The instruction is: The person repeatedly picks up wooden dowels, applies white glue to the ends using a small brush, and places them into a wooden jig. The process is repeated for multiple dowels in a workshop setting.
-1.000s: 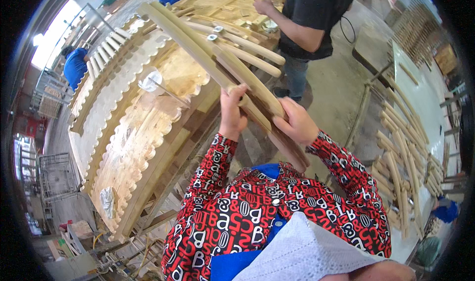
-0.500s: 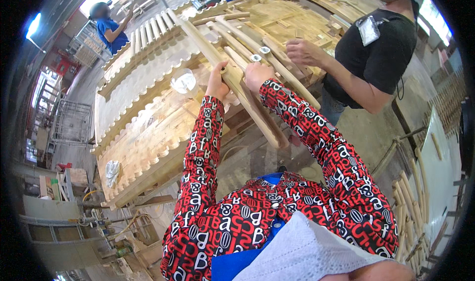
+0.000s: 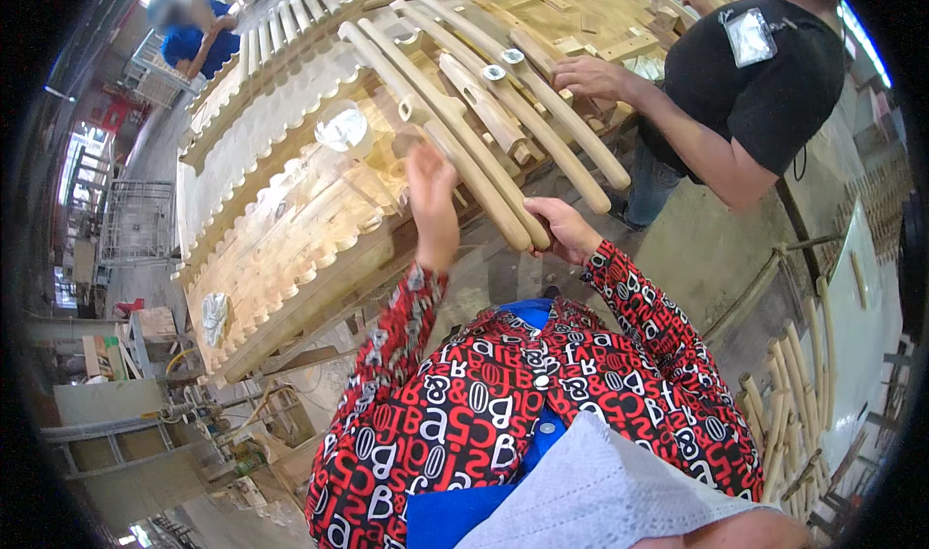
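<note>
Our right hand (image 3: 561, 230), grip closed round the lower end of a long curved wooden rail (image 3: 440, 128), rail slanting up-left across the stacked surface (image 3: 281, 259), our left hand (image 3: 431, 196) open, blurred, just beside the rail, co-worker's hand (image 3: 590, 77) on neighbouring rails.

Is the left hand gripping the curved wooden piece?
No: the left hand is raised with open fingers beside the curved wooden piece, while the right hand holds its lower end.
</note>
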The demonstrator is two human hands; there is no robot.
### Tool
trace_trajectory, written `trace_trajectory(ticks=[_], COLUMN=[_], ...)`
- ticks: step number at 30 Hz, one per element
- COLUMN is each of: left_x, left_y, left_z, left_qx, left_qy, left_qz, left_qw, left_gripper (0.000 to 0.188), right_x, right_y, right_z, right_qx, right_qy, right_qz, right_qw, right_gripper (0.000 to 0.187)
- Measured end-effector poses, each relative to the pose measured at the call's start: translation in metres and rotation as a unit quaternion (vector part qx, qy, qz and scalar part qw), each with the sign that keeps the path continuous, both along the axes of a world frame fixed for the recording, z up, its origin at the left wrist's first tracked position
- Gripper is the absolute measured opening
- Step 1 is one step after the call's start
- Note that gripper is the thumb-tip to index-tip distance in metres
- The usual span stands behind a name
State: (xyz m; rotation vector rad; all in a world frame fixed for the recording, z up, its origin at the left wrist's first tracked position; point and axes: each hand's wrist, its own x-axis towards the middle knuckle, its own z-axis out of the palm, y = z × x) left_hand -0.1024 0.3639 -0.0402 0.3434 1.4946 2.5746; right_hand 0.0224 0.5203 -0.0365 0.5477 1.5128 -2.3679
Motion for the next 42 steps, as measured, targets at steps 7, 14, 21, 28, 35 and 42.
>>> trace_trajectory(ticks=[7, 14, 21, 28, 35, 42], left_x=[0.043, 0.033, 0.050, 0.065, 0.080, 0.044], left_y=[-0.020, -0.026, 0.015, -0.003, 0.002, -0.010], left_z=[-0.018, -0.016, -0.028, -0.031, -0.027, -0.044], left_qx=[0.037, -0.005, 0.020, -0.007, -0.030, -0.022], left_qy=[-0.261, -0.242, -0.178, -0.204, -0.240, -0.212], left_qz=[-0.154, -0.297, -0.201, -0.246, -0.257, -0.295], left_qw=[0.952, 0.924, 0.963, 0.947, 0.936, 0.931], left_gripper=[0.035, 0.035, 0.038, 0.034, 0.031, 0.053], right_x=[0.016, 0.032, 0.032, 0.028, 0.019, 0.049], right_y=[-0.022, -0.035, -0.032, -0.034, -0.040, -0.031], right_z=[0.008, 0.012, 0.002, 0.004, 0.014, 0.008], right_qx=[0.591, 0.450, 0.506, 0.535, 0.593, 0.647], right_qy=[0.047, 0.062, 0.106, 0.100, 0.091, 0.065], right_qz=[-0.048, -0.056, -0.079, -0.049, -0.046, 0.000], right_qw=[0.804, 0.889, 0.852, 0.837, 0.798, 0.760], right_gripper=[0.043, 0.054, 0.053, 0.051, 0.051, 0.063])
